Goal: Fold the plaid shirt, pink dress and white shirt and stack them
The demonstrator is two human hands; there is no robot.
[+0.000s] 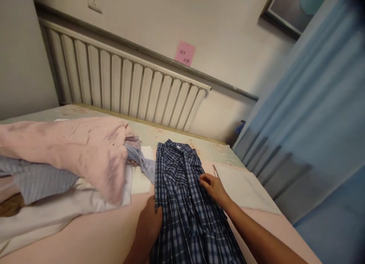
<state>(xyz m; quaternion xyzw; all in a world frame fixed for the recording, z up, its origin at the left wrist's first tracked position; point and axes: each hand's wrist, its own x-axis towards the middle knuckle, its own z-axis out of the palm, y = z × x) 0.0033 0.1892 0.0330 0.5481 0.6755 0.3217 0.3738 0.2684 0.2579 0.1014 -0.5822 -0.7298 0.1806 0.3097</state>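
A dark blue plaid shirt (182, 203) lies lengthwise before me, its collar at the far end and its sides folded inward into a long strip. At its left edge my left hand (149, 218) is closed on the fabric, thumb on top and the other fingers mostly hidden. Higher up on the opposite edge, my right hand (212, 186) has its thumb and fingertips pinched together on the cloth. The shirt's lower end runs out of view at the bottom.
A heap of clothes, with a pink garment (85, 150) on top, covers the left side of the bed (108, 233). White folded cloth (245, 188) lies to the right. Behind are a radiator (125, 77) and a pink note (184, 53); a blue curtain (308, 123) hangs at right.
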